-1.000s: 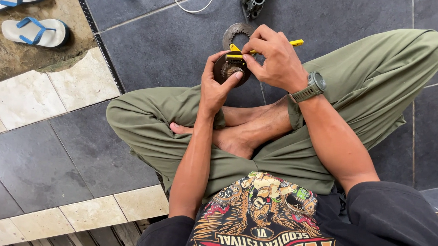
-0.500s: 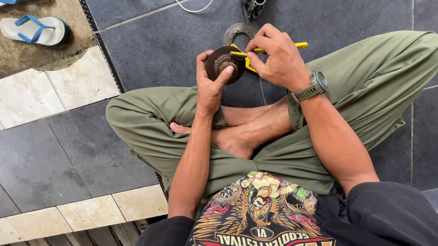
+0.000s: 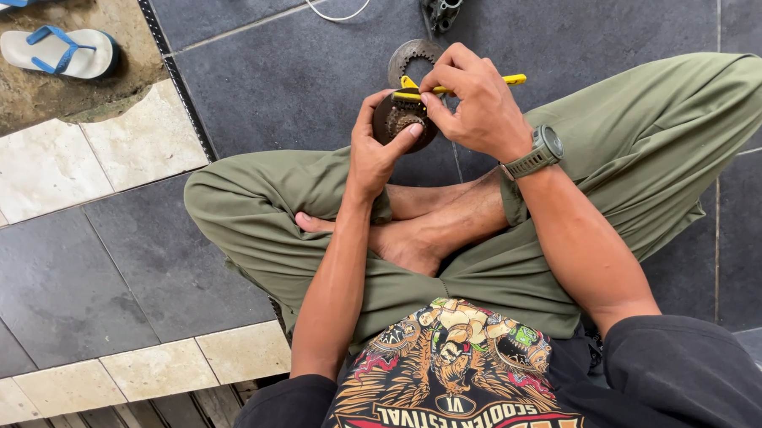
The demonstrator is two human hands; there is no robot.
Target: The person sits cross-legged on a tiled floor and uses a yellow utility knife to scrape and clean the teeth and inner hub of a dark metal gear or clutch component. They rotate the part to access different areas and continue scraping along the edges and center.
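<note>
Left hand (image 3: pixel 375 150) grips a round metal part (image 3: pixel 401 122); yellow-handled pliers (image 3: pixel 453 88) are pressed onto it by the right hand (image 3: pixel 478 108).

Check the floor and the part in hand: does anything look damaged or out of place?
Nothing stands out. The left hand holds a round rusty metal part while the right hand works a yellow-handled tool on it. A toothed metal disc lies flat on the dark tiles.

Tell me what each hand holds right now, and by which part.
The left hand grips a round dark metal disc by its rim, thumb across the edge. The right hand holds a yellow-handled tool around the middle of its handle, tip on the disc.
</note>
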